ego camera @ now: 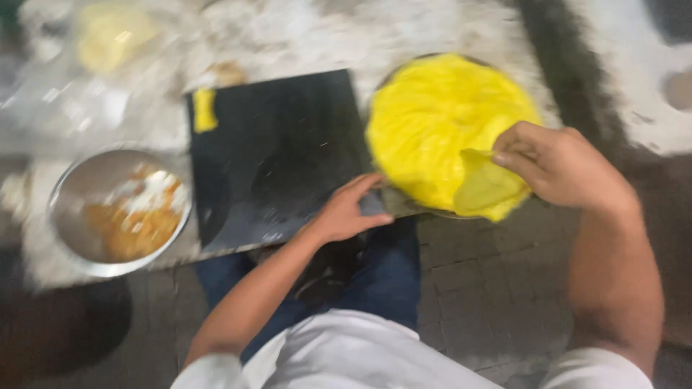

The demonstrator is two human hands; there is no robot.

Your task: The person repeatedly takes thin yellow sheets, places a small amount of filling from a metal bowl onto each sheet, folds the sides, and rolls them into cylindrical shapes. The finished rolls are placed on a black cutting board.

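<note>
A stack of thin yellow dough sheets [432, 122] fills a round metal plate [404, 209] at the right of a black board [277, 151]. My right hand [559, 166] pinches the near edge of the top yellow sheet [486, 189] and lifts it, so it folds over. My left hand [346, 212] lies flat with fingers apart on the board's near right corner, touching the plate's edge. A small yellow strip [204, 109] lies on the board's far left corner. The picture is blurred by motion.
A steel bowl [72, 216] with orange and white filling sits left of the board. A pale yellow lump [112, 32] lies at the far left on the floury surface. Below are my blue-trousered legs and a paved floor [490, 288].
</note>
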